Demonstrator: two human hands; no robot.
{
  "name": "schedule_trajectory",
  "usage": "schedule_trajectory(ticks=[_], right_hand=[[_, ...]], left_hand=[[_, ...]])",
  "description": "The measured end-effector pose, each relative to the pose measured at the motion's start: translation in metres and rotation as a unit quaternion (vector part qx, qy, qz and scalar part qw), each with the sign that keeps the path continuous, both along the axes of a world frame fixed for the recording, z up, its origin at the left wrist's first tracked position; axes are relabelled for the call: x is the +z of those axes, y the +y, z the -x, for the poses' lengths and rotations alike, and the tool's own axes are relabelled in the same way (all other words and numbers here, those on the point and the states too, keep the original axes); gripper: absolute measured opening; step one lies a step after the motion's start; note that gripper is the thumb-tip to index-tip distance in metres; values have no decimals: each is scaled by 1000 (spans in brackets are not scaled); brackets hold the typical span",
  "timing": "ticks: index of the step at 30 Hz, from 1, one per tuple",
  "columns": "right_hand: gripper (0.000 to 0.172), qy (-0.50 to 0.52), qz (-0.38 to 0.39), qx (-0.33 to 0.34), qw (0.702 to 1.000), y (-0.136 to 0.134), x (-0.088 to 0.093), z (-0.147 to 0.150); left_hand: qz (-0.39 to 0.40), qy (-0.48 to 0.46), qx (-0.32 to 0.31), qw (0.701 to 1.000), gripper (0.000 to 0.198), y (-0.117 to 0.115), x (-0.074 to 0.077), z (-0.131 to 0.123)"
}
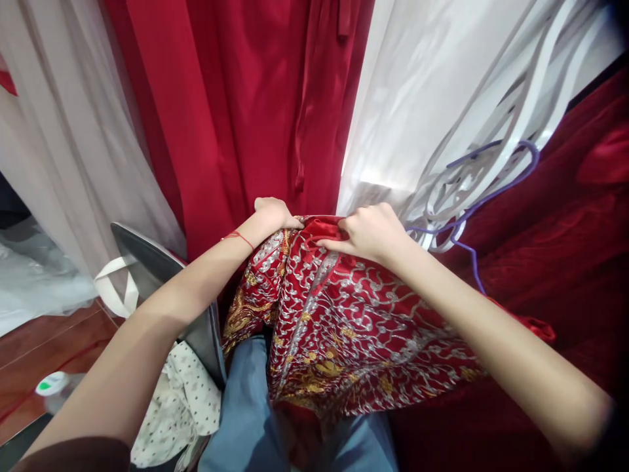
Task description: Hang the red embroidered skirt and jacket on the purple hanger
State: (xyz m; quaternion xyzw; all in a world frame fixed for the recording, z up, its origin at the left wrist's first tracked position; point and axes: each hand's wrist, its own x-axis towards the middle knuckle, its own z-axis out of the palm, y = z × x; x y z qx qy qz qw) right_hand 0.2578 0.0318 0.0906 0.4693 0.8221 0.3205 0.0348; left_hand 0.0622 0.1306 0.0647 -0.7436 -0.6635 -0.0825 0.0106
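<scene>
Forearms [191, 295] lead to the left hand [276, 213] and right hand [376, 231], both pinching the top edge of the cloth [358, 321] over the jeans [246, 393]; it looks soft, slippery, perhaps weighty, best held there

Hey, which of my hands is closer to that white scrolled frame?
Right. Your right hand grips the red embroidered cloth just left of the white scrolled frame; your left hand is farther left.

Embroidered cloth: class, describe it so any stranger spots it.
Below the plain red hanging fabric, find the left hand and right hand. They grip the embroidered cloth, draped over blue trousers. Unlike that fabric, its red surface carries silver swirls and gold motifs.
</scene>
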Motion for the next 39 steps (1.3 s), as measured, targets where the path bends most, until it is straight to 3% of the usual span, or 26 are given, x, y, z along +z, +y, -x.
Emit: schedule_trajectory(ticks=[3,7,11,14,17,20,23,28,30,35,39], right_hand=[[72,-38,-2,20,999,-2,0,-3],[55,-57,-32,30,997,-5,0,-13],[53,-47,-71,39,996,-9,13,-29],[54,-46,-81,45,995,-18,23,-41],[53,-63,-79,85,991,-27,19,-51],[45,-78,-83,130,985,-30,5,-59],[43,-72,-86,156,981,-27,-8,-64],[41,-33,-97,158,982,-24,-12,-63],[39,-26,-87,150,984,-25,-11,-61],[32,-26,-76,129,988,-28,-10,-58],[31,-29,-82,130,988,-27,-11,-58]], left_hand=[[-62,-12,37,997,56,-11,2,-6],[-178,-51,-62,981,29,-16,-4,-7],[-247,-13,-208,946,25,-11,-4,0],[-302,-24,-281,911,27,-8,0,7],[-320,-50,-321,890,26,-9,2,9],[-277,-25,-342,898,24,-12,2,7],[-232,10,-299,925,27,-17,3,0],[-151,-24,-16,988,64,-31,8,-18],[-120,-40,36,991,74,-38,8,-26],[-177,-58,-2,982,37,-48,2,-38],[-159,-87,-43,983,25,-40,-6,-37]])
